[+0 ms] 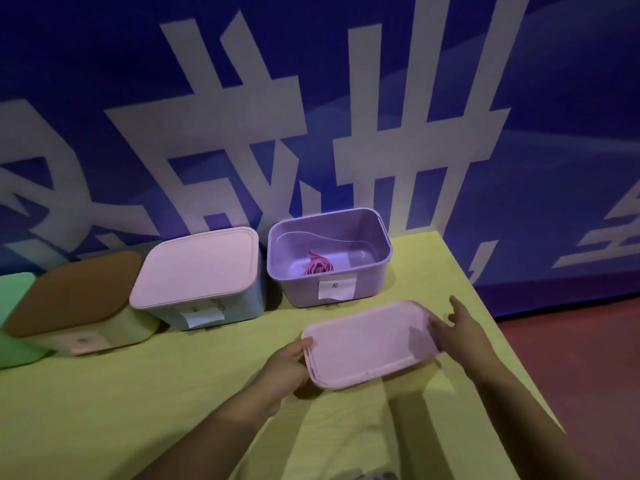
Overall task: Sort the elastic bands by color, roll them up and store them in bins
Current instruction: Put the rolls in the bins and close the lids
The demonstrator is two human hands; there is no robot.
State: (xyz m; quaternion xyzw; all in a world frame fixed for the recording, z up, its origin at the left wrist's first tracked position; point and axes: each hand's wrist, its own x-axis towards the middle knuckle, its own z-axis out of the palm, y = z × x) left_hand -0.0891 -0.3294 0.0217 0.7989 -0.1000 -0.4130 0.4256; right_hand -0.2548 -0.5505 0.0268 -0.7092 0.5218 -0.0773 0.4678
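Observation:
An open purple bin [367,285] stands at the back right of the yellow table [138,393], with a rolled pink elastic band [319,265] lying inside it. In front of the bin a pink lid [367,341] is held just above the table. My left hand [289,367] grips the lid's left edge. My right hand [457,327] holds its right edge, index finger raised. A white label [337,286] is stuck on the bin's front wall.
Left of the purple bin stand a pale blue bin with a pink lid [201,268], a yellow bin with a brown lid [72,296] and a green bin [14,323] at the frame's left edge. The table's right edge drops to a red floor [581,375]. A blue wall stands behind.

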